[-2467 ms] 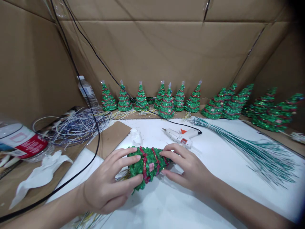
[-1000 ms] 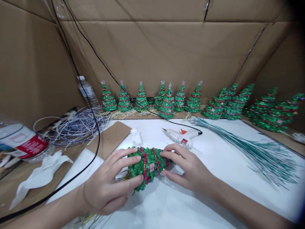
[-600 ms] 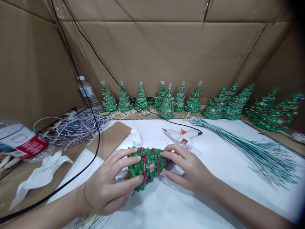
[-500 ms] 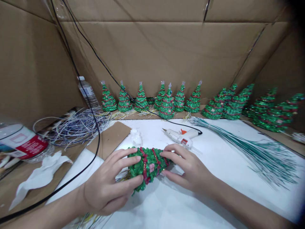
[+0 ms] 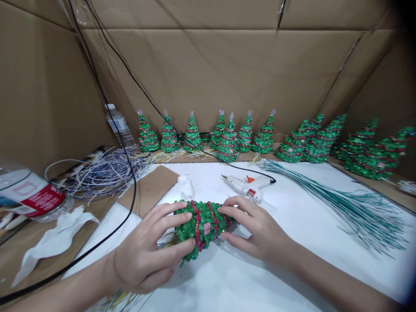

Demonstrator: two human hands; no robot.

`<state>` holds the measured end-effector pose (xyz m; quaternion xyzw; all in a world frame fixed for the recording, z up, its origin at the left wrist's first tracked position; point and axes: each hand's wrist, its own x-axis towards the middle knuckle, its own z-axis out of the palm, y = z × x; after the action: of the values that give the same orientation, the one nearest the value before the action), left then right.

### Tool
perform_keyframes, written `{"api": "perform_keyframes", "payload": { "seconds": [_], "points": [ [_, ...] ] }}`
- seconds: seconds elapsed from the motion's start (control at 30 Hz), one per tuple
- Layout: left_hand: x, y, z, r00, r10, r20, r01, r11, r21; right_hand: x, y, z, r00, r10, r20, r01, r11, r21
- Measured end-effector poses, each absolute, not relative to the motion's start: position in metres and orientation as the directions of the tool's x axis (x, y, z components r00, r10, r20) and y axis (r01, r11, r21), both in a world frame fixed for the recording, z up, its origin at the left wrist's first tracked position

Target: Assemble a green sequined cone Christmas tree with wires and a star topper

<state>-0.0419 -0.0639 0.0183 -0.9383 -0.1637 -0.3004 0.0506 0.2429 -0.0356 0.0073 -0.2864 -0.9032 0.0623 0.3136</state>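
A small green glitter tree [image 5: 202, 225] with red bands lies on its side over the white table top [image 5: 292, 225], its tip to the right. My left hand [image 5: 146, 255] grips its wide base with fingers curled round it. Around the narrow tip my right hand [image 5: 256, 229] holds with thumb and fingers. Thin yellowish wires stick out under the base near my left wrist.
A white glue gun [image 5: 248, 185] lies just behind my right hand, its black cord running left. A row of finished trees [image 5: 227, 141] lines the cardboard back wall. A green wire bundle [image 5: 341, 199] sits at right. At left are a wire tangle [image 5: 104, 171], a water bottle [image 5: 119, 125], a jar [image 5: 29, 195] and tissue [image 5: 55, 240].
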Motion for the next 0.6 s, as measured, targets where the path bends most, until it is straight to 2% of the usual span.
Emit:
{"api": "perform_keyframes", "payload": {
  "seconds": [0.6],
  "points": [
    [-0.0426,-0.0641,0.0168,0.766,0.274,0.582,0.339,-0.941,-0.003,0.2420,-0.0358,0.0078,-0.634,0.554,0.540,0.482,0.829,-0.285]
  ]
}}
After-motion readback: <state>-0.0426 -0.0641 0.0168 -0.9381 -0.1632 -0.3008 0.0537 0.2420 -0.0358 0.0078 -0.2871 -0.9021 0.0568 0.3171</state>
